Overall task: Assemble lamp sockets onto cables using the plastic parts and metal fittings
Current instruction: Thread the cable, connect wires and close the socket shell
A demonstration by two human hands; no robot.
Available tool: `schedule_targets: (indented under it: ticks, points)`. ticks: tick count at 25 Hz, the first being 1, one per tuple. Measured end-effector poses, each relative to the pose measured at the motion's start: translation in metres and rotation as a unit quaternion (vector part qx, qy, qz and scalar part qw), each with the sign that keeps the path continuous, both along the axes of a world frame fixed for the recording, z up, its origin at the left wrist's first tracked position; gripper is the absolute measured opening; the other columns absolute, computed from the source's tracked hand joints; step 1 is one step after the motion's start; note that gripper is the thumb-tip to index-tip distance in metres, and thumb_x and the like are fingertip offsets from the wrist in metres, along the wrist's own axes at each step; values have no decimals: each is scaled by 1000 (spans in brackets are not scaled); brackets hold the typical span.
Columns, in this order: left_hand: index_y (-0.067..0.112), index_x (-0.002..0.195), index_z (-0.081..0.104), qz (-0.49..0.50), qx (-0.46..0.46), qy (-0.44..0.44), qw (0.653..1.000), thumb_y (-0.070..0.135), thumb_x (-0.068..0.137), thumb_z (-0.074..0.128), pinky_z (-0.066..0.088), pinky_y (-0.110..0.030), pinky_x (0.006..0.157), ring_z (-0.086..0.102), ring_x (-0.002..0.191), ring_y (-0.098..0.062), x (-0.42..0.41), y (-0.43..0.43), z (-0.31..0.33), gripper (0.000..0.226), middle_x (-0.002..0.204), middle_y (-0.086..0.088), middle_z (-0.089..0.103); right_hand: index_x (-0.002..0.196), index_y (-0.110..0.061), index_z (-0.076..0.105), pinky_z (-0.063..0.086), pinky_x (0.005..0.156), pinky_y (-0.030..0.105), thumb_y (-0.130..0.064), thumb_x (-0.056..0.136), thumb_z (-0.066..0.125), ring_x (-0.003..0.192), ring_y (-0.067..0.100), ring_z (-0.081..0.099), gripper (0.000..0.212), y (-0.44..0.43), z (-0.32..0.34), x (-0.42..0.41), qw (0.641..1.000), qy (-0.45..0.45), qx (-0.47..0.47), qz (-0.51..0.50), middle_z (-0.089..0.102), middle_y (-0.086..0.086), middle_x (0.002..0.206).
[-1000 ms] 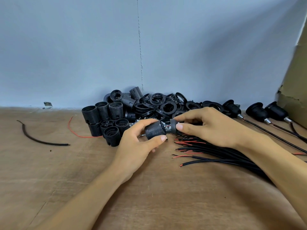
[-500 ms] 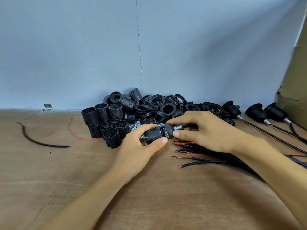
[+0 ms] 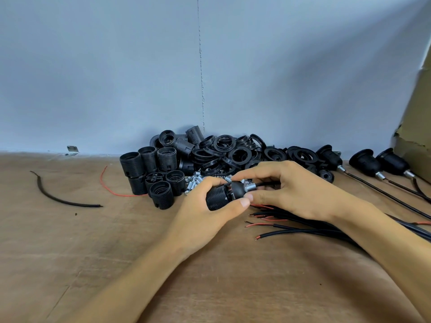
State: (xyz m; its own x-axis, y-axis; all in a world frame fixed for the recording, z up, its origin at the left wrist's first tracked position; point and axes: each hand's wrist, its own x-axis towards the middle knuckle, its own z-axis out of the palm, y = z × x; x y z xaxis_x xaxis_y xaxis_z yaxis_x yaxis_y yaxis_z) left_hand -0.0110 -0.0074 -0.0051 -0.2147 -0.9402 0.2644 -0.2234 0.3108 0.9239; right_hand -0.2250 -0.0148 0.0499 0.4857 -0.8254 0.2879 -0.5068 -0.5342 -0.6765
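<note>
My left hand (image 3: 200, 213) grips a black threaded socket body (image 3: 218, 198) lying sideways just above the table. My right hand (image 3: 291, 192) pinches the black socket cap (image 3: 238, 189) against its end; a silver metal fitting (image 3: 250, 187) and a black cable (image 3: 265, 183) run from the cap under my right fingers. Behind my hands is a pile of black threaded socket bodies (image 3: 149, 164), black rings (image 3: 235, 150) and small silver fittings (image 3: 193, 180). A bundle of black cables with red and black stripped ends (image 3: 279, 220) lies below my right hand.
Three assembled sockets on cables (image 3: 366, 163) lie at the right, near a cardboard box (image 3: 415, 136). A loose black cable scrap (image 3: 60, 199) and a red wire (image 3: 109, 187) lie on the wooden table (image 3: 93, 252) at the left. A blue wall stands close behind.
Both hands shifted slightly left and down with the socket. The cap has closed in against the threaded body, and the silver fitting now shows behind it.
</note>
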Motion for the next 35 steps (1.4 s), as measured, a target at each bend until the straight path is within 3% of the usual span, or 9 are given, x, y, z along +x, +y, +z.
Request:
schedule_targets:
  ticks: [6, 10, 14, 21, 24, 28, 31, 33, 35]
  points:
    - [35, 98, 69, 32, -11, -23, 999, 54, 77, 82, 45, -7, 66, 67, 80, 4, -1, 2, -1, 31, 90, 17, 74, 117, -48, 69, 52, 79, 31, -19, 89, 75, 83, 22, 63, 41, 1, -1, 4, 1000, 6, 15, 1, 64, 0, 90]
    - [35, 97, 69, 34, -7, -24, 999, 69, 71, 74, 46, -6, 70, 67, 84, 4, -1, 3, 1, 42, 93, 17, 74, 117, -50, 69, 50, 74, 25, -25, 87, 77, 78, 15, 60, 39, 6, 1, 8, 1000, 9, 3, 7, 61, -7, 86]
    - [35, 97, 70, 34, -5, -14, 999, 73, 66, 68, 48, -6, 72, 68, 86, 5, -2, 3, 2, 49, 93, 20, 75, 120, -49, 68, 44, 73, 14, -13, 89, 73, 81, 7, 59, 48, 10, -1, 17, 998, 54, -35, 20, 59, -18, 85]
    - [32, 96, 70, 37, 71, 25, 996, 75, 63, 72, 45, -24, 74, 61, 67, 0, -1, -2, 4, 55, 86, 15, 76, 117, -53, 66, 47, 78, 13, -24, 92, 71, 90, 4, 64, 39, 11, 0, 19, 998, 49, -43, 6, 67, -22, 96]
    - [25, 99, 72, -3, 135, 122, 983, 74, 70, 70, 38, -24, 55, 49, 57, -11, 1, -6, 7, 57, 82, 5, 66, 113, -52, 68, 51, 84, 23, -32, 96, 66, 93, 4, 66, 27, 8, -2, 15, 999, 43, -25, -19, 69, -27, 101]
    - [9, 107, 69, -43, 182, 203, 961, 56, 91, 64, 26, -23, 44, 40, 47, -13, 1, -9, 8, 50, 80, -3, 64, 120, -43, 68, 53, 93, 43, -40, 99, 59, 95, 16, 70, 24, 6, -4, 10, 998, 43, 35, -31, 75, -11, 101]
    - [13, 91, 70, -20, 175, 185, 967, 41, 99, 60, 22, -20, 40, 35, 41, -12, -1, -7, 8, 31, 65, 4, 56, 119, -38, 70, 53, 81, 31, -43, 96, 63, 82, 10, 67, 24, 7, -4, 11, 997, 41, 57, -14, 74, -12, 92]
    - [9, 89, 62, 4, 178, 175, 968, 37, 102, 56, 20, -18, 38, 30, 37, -12, -3, -6, 8, 32, 60, 5, 50, 116, -35, 72, 44, 70, 14, -41, 95, 66, 69, -1, 58, 23, 7, -5, 13, 997, 31, 66, 7, 69, -16, 80]
    - [9, 89, 55, 34, 178, 167, 969, 33, 103, 52, 17, -17, 38, 26, 35, -12, -5, -5, 10, 28, 64, 0, 45, 111, -32, 73, 38, 61, 8, -40, 94, 67, 60, -2, 48, 20, 8, -6, 16, 998, 20, 66, 12, 59, -16, 70]
